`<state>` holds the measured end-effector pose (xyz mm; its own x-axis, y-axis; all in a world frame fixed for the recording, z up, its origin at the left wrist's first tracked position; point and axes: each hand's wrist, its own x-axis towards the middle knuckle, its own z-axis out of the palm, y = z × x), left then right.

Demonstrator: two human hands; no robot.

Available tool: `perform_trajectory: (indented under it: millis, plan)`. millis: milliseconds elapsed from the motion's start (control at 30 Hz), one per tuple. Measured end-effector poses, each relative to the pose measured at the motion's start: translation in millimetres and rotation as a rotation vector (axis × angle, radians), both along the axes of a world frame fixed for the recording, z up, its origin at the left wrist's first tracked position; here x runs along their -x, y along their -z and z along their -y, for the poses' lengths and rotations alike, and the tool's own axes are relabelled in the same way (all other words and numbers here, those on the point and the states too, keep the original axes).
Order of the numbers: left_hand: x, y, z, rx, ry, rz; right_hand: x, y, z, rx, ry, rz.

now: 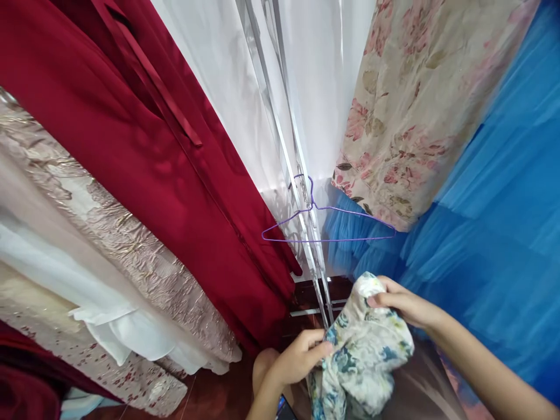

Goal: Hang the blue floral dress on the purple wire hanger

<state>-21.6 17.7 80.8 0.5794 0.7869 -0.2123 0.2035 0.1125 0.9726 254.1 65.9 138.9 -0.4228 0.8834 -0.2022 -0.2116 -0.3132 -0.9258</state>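
Note:
A bunched white garment with a blue and green floral print [363, 350] hangs between my hands, low in the view. My left hand [304, 353] pinches its left edge between thumb and fingers. Higher up on the right, my right hand [396, 300] grips the top of the cloth. Beyond the garment, a bare purple wire hanger [330, 239] hangs from a metal rack [286, 116]. The garment's exact kind cannot be made out, and its lower part runs out of the frame.
A long red dress [188, 204], a textured pale pink gown [131, 239] and white fabric [109, 326] hang on the left. At the right are a cream floral dress [402, 116] and a blue tulle gown [490, 245]. A phone [284, 408] shows at the bottom edge.

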Motion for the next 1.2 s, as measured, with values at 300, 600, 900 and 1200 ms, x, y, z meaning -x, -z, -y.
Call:
perform_trajectory:
  millis: [300,600,900,1200]
  plan:
    - [29,-37.9,4,-0.186,-0.345,0.061,28,-56,-52,-0.661,-0.100,0.413]
    - [98,-48.4,-33,-0.576,-0.228,-0.677,29,-19,-103,-0.782,0.043,0.600]
    - [119,-116.0,-123,-0.833,-0.380,-1.156,39,-7,-98,-0.839,0.165,0.803]
    - [112,-123.2,-184,-0.686,-0.330,-1.143,43,-1,-106,-0.847,0.231,0.793]
